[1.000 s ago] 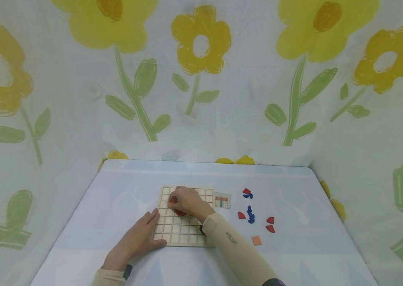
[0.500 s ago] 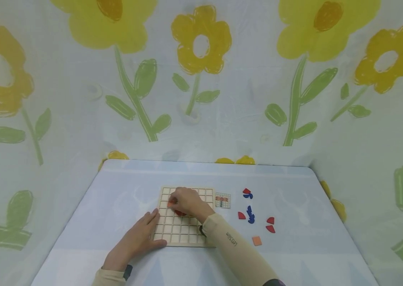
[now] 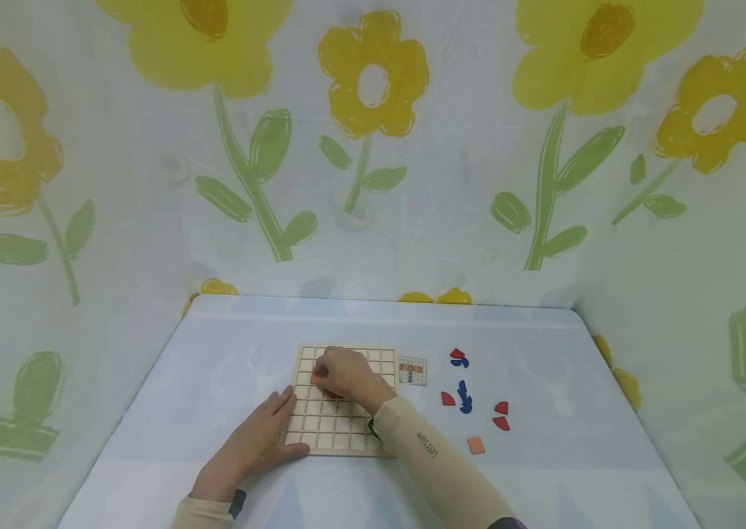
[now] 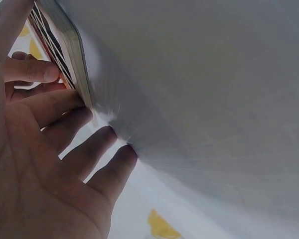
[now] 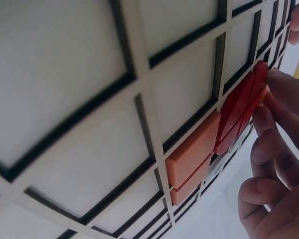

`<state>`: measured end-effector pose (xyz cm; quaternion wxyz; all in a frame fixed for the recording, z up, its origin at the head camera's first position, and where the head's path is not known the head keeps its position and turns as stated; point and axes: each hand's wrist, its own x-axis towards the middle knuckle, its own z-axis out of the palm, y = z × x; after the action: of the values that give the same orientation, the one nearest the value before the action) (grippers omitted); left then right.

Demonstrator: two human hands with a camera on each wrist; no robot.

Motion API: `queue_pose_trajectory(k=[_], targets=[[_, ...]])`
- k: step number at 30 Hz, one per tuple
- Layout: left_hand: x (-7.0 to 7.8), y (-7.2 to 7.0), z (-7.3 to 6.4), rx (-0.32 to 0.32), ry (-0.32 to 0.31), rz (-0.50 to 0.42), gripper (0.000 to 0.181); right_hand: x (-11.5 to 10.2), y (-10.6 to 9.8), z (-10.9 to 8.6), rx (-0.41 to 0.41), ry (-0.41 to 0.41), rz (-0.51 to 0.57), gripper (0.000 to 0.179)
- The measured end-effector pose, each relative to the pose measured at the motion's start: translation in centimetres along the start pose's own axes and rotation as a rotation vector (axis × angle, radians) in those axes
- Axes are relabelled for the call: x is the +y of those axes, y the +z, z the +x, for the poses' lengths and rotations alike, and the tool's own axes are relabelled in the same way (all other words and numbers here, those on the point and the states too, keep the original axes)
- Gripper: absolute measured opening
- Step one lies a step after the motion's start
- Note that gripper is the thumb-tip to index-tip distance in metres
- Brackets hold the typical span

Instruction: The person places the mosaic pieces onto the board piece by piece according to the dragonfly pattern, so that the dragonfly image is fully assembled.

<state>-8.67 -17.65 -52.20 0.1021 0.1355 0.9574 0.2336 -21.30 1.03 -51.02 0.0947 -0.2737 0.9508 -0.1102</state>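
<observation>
While blue pieces lie loose, right hand pinches orange tile at grid board

With red pieces grouped in the cells of the grid board, a person holds the orange tile between thumb and finger just beside them; whether it is fully seated cannot be told. Two orange squares occupy adjoining cells on the other side of the red. The left hand, fingers straight and slightly apart, rests against the board's left edge.

Judged by the pattern card at the board's right, its marks too small to read fully, the red-and-orange part looks largely built and the dark part unfilled. Unplaced on the table are the blue cluster, more blue bits beside a red wedge, three other red wedges and one spare orange square. Nearer cells show bare wood; the right hand hides several farther ones.
</observation>
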Motion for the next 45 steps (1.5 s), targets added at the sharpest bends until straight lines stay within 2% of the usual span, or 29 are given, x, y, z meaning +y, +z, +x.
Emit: queue_pose_trajectory(k=[7,11,19,24,31,36,40,45], targets=[[0.0,0.0,0.1,-0.008,-0.007,-0.002,0.104,0.1,0.1,-0.6,0.022,-0.02,-0.02,0.023],[0.0,0.2,0.2,-0.002,-0.002,0.014,0.104,0.3,-0.4,-1.5,0.054,-0.039,0.011,0.027],[0.0,0.2,0.2,0.006,-0.002,0.031,0.104,1.4,-1.9,-4.4,0.208,-0.084,0.127,0.031],[0.0,0.2,0.3,0.009,-0.014,0.039,0.104,2.2,-3.6,-7.4,0.271,-0.088,0.164,0.032],[0.1,0.4,0.5,0.004,-0.035,0.038,0.104,3.6,-5.4,-12.8,0.365,-0.076,0.203,0.038],[0.1,0.5,0.5,0.004,-0.039,0.038,0.104,5.2,-5.4,-16.9,0.459,-0.052,0.211,0.041],[0.2,0.5,0.5,0.003,-0.04,0.034,0.104,6.6,-5.0,-19.8,0.501,-0.016,0.213,0.043],[0.3,0.3,0.3,-0.001,-0.046,0.019,0.105,9.1,-3.7,-22.9,0.531,0.078,0.188,0.047]])
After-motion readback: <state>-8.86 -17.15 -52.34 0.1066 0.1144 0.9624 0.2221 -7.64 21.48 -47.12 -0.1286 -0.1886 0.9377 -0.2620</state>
